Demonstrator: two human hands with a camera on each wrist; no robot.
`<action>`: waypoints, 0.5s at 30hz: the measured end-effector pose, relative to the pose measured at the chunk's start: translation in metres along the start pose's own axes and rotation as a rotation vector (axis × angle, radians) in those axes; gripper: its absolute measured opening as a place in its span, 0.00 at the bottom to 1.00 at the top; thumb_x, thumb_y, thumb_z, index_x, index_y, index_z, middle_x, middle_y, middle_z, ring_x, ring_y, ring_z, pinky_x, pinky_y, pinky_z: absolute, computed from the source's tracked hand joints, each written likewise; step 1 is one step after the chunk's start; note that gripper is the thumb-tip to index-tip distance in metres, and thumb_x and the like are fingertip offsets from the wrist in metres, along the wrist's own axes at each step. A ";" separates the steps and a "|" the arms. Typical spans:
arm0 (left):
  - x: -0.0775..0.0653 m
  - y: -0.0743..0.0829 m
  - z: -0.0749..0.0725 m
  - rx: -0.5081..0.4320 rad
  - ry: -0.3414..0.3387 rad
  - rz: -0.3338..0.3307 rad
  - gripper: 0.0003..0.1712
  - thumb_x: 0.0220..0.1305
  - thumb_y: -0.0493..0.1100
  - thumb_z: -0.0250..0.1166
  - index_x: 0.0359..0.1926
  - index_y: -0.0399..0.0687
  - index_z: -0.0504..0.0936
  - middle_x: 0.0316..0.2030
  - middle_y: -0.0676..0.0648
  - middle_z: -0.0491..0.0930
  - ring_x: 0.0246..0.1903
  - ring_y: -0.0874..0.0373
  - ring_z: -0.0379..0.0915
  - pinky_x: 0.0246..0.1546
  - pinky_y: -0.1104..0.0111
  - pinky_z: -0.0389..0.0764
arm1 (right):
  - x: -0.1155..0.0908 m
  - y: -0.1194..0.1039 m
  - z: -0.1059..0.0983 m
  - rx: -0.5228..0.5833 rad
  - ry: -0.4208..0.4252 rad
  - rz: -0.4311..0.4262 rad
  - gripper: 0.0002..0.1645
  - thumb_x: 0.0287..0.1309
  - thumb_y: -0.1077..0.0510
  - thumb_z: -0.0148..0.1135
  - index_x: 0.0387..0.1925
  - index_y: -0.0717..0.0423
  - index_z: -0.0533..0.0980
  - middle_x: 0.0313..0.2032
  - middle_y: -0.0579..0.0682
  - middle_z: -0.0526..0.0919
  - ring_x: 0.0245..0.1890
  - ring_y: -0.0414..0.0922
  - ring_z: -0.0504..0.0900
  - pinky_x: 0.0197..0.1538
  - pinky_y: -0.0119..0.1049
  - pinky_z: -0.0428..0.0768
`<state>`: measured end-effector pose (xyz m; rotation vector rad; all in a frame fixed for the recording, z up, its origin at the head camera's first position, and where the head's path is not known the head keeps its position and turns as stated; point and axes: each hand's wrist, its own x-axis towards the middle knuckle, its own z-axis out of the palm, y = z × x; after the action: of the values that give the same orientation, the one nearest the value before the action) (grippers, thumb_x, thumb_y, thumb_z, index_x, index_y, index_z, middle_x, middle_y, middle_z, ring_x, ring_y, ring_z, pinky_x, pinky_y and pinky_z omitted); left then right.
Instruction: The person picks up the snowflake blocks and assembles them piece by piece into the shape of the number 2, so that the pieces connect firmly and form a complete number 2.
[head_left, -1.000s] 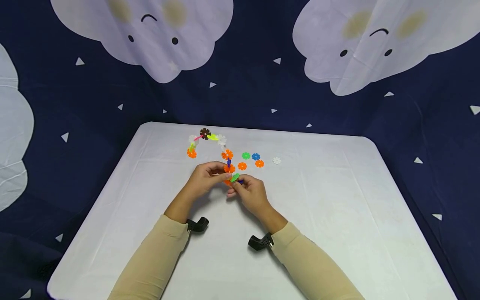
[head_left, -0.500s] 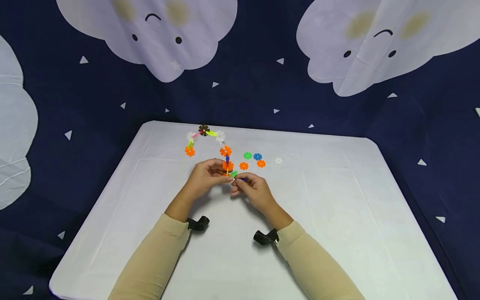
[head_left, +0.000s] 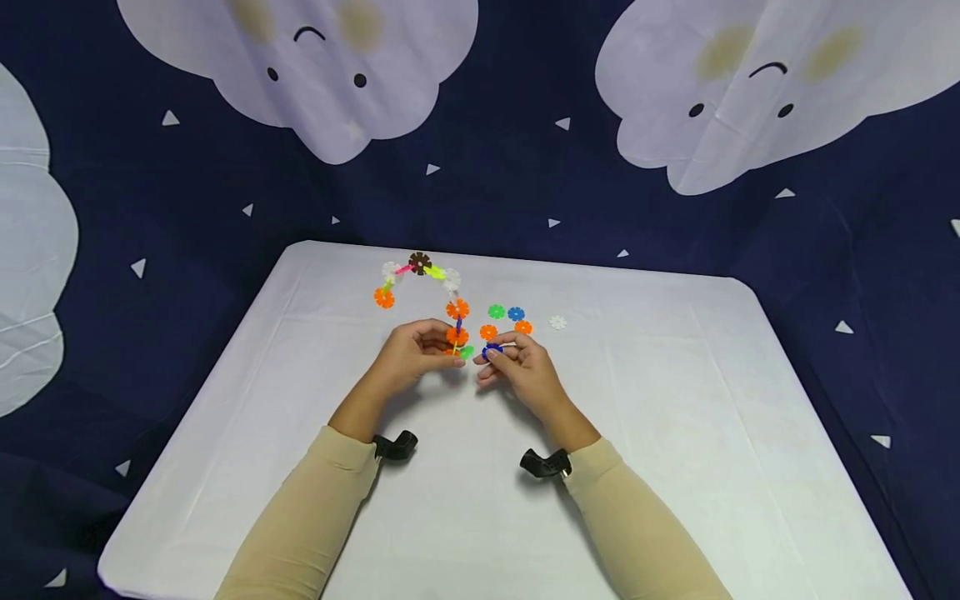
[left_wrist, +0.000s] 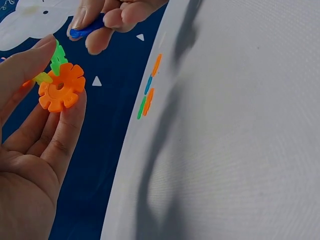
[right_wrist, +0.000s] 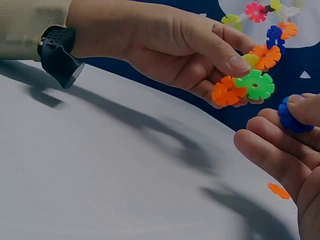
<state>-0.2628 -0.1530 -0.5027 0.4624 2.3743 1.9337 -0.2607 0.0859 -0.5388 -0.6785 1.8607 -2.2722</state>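
Note:
My left hand point(head_left: 412, 350) pinches the near end of a chain of notched plastic discs, thumb on top and fingers beneath. At that end an orange disc point(right_wrist: 229, 91) joins a green disc point(right_wrist: 256, 85), with a yellow disc point(left_wrist: 43, 78) beside them. From there the chain curves away through orange, dark blue, white, yellow, brown and pink discs to an orange disc point(head_left: 384, 297) at its far end. A short gap to the right, my right hand point(head_left: 528, 375) pinches a dark blue disc point(right_wrist: 294, 116) between thumb and fingers, apart from the chain.
Loose discs lie on the white table point(head_left: 675, 400) beyond my right hand: a green one point(head_left: 497, 312), a blue one point(head_left: 516, 313), two orange ones point(head_left: 523, 327) and a white one point(head_left: 557, 322). A dark blue cloth point(head_left: 510, 192) with clouds hangs behind.
My right hand has drawn back to the right from the green disc, taking the dark blue disc with it. The left hand stays nearly in place; the chain's far part has shifted slightly.

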 end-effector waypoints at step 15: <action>-0.001 -0.001 0.002 0.061 -0.057 0.015 0.21 0.54 0.31 0.83 0.49 0.35 0.86 0.42 0.45 0.87 0.43 0.49 0.84 0.48 0.63 0.85 | -0.001 -0.004 0.001 -0.074 0.048 0.028 0.15 0.72 0.74 0.61 0.56 0.80 0.76 0.41 0.68 0.82 0.35 0.59 0.90 0.44 0.54 0.86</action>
<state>-0.2612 -0.1514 -0.5042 0.5326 2.4067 1.8334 -0.2583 0.0867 -0.5349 -0.6084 1.9721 -2.2311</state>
